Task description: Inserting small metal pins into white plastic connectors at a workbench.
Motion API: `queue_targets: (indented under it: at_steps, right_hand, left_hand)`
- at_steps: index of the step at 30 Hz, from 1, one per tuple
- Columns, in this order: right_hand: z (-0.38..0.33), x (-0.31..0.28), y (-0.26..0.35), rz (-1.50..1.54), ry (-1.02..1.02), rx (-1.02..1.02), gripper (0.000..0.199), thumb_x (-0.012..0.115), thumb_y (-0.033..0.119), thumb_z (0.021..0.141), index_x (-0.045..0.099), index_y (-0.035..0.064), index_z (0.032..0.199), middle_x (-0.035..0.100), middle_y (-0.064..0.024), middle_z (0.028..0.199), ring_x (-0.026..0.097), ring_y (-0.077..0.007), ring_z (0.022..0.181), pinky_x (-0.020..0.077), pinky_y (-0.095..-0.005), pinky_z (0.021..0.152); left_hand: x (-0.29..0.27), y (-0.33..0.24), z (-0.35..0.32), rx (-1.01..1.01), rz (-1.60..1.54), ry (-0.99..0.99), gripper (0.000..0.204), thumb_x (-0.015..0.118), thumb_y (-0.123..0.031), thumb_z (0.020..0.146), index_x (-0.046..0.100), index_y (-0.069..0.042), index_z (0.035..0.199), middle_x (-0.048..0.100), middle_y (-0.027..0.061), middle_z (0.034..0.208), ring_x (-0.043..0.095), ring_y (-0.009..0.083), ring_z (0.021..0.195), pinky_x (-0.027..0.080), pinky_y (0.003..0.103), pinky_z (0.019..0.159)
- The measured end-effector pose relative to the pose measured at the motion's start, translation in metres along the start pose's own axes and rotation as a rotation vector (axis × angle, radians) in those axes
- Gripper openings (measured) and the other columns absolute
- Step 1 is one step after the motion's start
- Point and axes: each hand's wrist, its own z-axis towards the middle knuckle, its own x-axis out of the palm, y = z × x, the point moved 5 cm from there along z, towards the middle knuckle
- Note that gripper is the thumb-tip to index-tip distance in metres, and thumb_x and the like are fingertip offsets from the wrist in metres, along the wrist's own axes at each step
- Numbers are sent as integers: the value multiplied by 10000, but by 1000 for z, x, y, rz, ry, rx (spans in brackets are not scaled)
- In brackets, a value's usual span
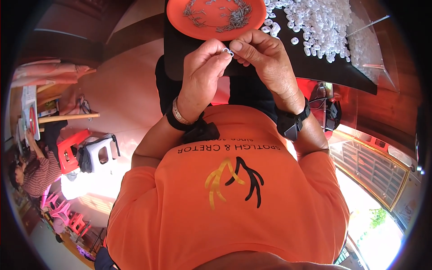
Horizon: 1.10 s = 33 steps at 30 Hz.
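My left hand point(203, 71) is closed in a pinch on a small white plastic piece point(228, 51), held just over the near edge of the dark table. Against the same piece, the thumb and forefinger of my right hand point(265, 58) are pressed together; whatever lies between them is hidden. Beyond both hands stands an orange plate point(180, 28) with many small grey metal pins point(240, 18) scattered in it. A large heap of white plastic pieces point(315, 29), several with holes showing, spreads over the table to the right.
The dark table point(346, 74) ends close in front of me. A clear plastic sheet or box point(373, 49) borders the heap on its right. Off to the left are a red stool point(72, 150), a grey-white stool point(102, 153) and another person point(40, 175) in a striped top.
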Motion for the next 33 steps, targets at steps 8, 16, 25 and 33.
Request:
queue_targets:
  at_steps: [8,16,25,33]
  right_hand:
    - [-2,1,-4,-152,-56,-69,112,614,105,880,611,-7,871,626,-24,766,566,-65,720,475,-223,663]
    - [-8,-1,7,-373,-82,-99,161,632,152,873,612,-4,840,615,-45,689,573,-73,668,475,-235,605]
    - [5,-74,49,-885,-242,-165,192,608,72,849,649,40,1034,664,-45,928,616,-136,818,477,-251,743]
    - [19,-72,35,-1380,19,-455,252,607,17,779,645,100,1014,628,-57,998,593,-267,940,494,-350,768]
  left_hand:
    - [-1,4,-2,38,39,0,135,511,-73,883,482,-6,770,405,-45,648,307,25,599,281,197,507]
    - [-1,8,0,56,175,41,184,510,-166,903,523,-14,802,420,-33,612,337,30,537,271,191,488]
    - [-7,1,1,-94,40,1,188,519,-176,878,513,-23,769,429,-16,578,351,45,518,271,205,479]
    - [-6,4,2,-88,17,8,170,525,-162,871,513,-24,771,430,-21,572,347,40,514,268,203,476]
